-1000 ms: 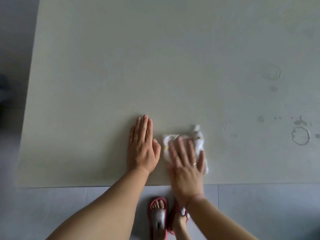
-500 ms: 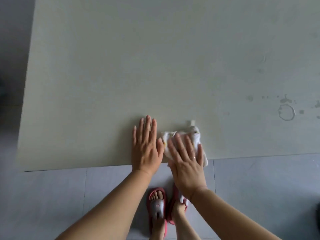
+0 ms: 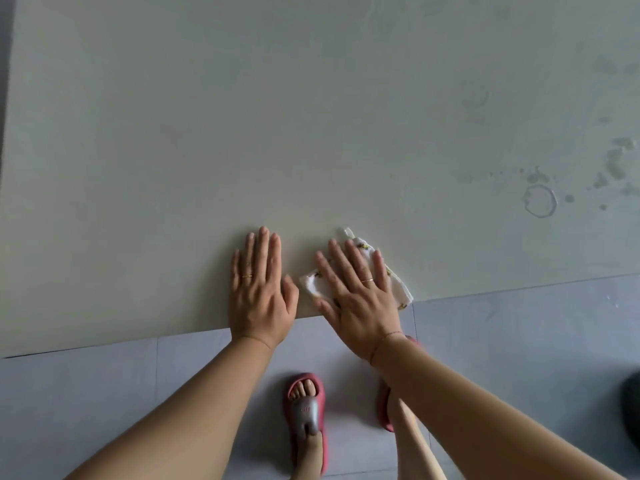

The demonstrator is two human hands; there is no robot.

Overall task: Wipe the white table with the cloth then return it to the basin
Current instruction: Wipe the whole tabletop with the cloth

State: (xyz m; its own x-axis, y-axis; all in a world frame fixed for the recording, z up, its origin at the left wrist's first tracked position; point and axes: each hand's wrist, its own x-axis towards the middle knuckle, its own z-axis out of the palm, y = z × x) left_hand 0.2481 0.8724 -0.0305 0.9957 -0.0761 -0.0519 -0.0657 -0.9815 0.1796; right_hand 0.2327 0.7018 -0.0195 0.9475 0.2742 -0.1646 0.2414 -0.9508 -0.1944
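step: wiping, mid-task as I read it; cloth is on the table, return to the basin not yet begun
table: white table (image 3: pixel 311 133), near edge runs across the lower part of the view, grey floor (image 3: pixel 519 341) below it
cloth: white cloth (image 3: pixel 398 289) with small yellow print, bunched, lying on the table right at the near edge, one corner reaching the edge or just past it
right hand: right hand (image 3: pixel 356 299) flat on top of the cloth, fingers spread, palm pressing down; no pinch, I hold it by pressure only
left hand: left hand (image 3: pixel 261 289) flat and spread on bare table just beside the cloth, holding nothing, looks like bracing
gap: left thumb near the cloth's left edge; can't tell if touching
marks left: water ring (image 3: pixel 540 200) and scattered wet spots (image 3: pixel 616 161) far right of the table, well apart from the cloth
basin: not clearly in view; dark rounded thing (image 3: pixel 632 407) at the right floor edge, can't tell what it is
next move: my judgement: slide the cloth right toward the ring and spots, keep palm pressure even
risk: cloth sits at the edge, could slip off to the floor
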